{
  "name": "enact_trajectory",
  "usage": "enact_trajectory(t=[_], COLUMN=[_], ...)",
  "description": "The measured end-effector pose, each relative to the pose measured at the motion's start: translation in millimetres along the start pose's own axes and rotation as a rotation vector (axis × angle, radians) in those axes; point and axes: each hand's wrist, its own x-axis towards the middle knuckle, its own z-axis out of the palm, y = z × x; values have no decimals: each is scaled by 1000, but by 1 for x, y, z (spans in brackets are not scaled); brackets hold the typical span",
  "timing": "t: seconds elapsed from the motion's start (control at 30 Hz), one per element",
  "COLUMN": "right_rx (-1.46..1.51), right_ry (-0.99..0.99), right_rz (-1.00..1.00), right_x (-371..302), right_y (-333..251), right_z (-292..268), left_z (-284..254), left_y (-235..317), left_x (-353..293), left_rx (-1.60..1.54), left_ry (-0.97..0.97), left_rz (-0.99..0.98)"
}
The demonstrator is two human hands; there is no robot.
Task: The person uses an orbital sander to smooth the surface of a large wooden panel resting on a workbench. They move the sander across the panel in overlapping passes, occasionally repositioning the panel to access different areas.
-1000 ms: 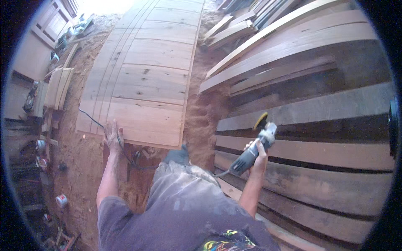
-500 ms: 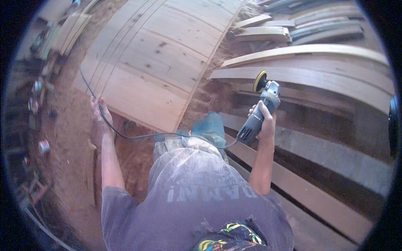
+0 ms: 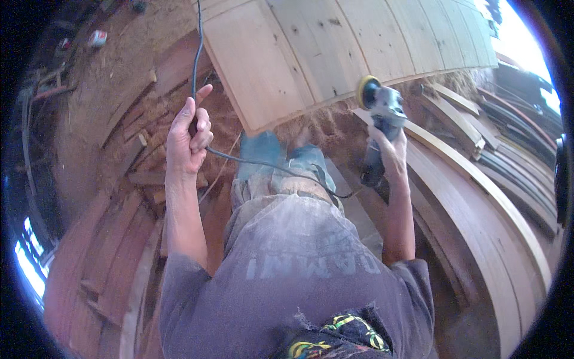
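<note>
In my right hand (image 3: 391,152) is an angle grinder (image 3: 388,110), its fingers wrapped round the dark body. The grinder's yellow-edged round pad (image 3: 368,91) points left, by the near edge of a pale wooden panel (image 3: 359,36); I cannot tell whether they touch. My left hand (image 3: 190,136) is raised left of the panel's corner. Its fingers curl round the dark power cord (image 3: 263,163), with the thumb up and one finger partly stretched. From there the cord runs up past the panel's left edge, and also sags across in front of my body toward the grinder.
Long planks (image 3: 460,197) lie along the right, with a stack of narrower boards (image 3: 514,131) beyond. More reddish boards (image 3: 101,251) lie at the lower left. Shavings and sawdust (image 3: 95,96) cover the ground left of the panel, near a small white container (image 3: 97,39).
The view has turned, so the panel now lies farther up and right. My left hand has come up with its fingers closed round the cord. The grinder stays in my right hand, its pad nearer the panel.
</note>
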Motion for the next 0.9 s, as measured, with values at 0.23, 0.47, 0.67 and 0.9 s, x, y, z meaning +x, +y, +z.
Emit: enact_trajectory(t=[0.23,0.47,0.67,0.9], right_rx=[-539,-737,-685,-296], right_ry=[-343,-467,-209,83], right_rz=[-178,-281,-143,-60], right_x=[-17,-47,-17,10], right_y=[12,4,20,26], right_z=[102,176,121,52], left_z=[12,-6,-19,-29], left_y=[-32,-37,-42,-40], left_x=[-65,-70,-66,-69], left_rx=[59,58,42,45], left_ry=[155,211,184,174], left_rz=[-3,-23,-73,-66])
